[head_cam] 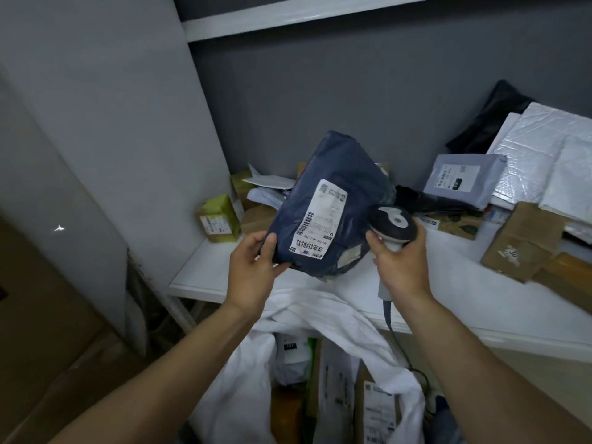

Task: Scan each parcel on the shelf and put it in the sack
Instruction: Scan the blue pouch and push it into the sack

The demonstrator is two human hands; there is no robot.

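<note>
The blue parcel (333,187) was held above the front edge of the shelf (464,267), label up, its lower corner pinched by the fingers of the left hand (253,270). The scanner (392,224) was clasped by the fingers of the right hand (400,267), just beside the parcel. The sack (243,379) was seen open below the shelf.

Parcel depot: labelled parcels (464,181) crowd the shelf (455,283)

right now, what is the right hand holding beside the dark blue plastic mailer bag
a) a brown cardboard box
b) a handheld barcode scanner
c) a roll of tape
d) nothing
b: the right hand grips a black and white handheld barcode scanner next to the dark blue plastic mailer bag, which the left hand holds.
</note>
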